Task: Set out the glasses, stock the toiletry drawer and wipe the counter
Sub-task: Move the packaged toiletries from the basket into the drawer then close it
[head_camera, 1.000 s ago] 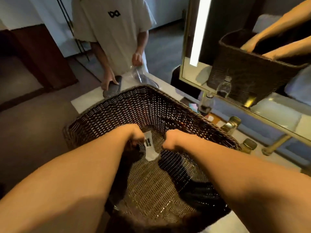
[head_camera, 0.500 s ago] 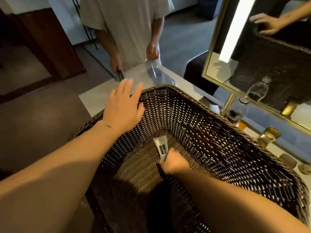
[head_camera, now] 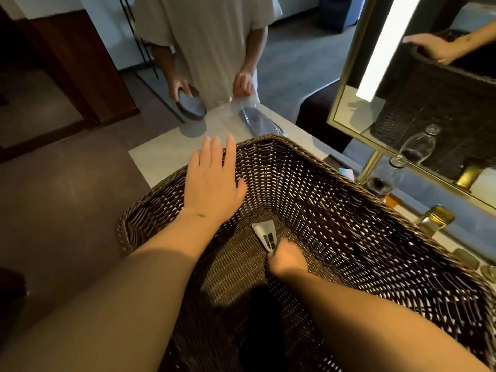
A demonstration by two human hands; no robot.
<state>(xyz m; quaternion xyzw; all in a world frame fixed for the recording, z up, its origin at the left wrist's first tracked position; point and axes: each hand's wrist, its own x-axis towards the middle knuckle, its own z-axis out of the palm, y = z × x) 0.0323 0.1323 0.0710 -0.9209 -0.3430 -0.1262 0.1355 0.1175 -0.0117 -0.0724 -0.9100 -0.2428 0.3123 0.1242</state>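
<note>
Two hands work at the wicker basket (head_camera: 335, 210) on the desk (head_camera: 166, 154). Left hand (head_camera: 212, 183) spread flat over its rim; right hand (head_camera: 285, 260) pinching a white tube (head_camera: 265, 233) on the basket floor. Judged stocking step; next, lift the tube clear toward the drawer, unseen.

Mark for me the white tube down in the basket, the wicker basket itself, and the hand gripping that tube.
white tube (head_camera: 264, 232): head view, on its flat crimped end above the dark label.
wicker basket (head_camera: 308, 157): head view, on the far rim.
right hand (head_camera: 287, 260): head view, on the back of the closed fist.
</note>
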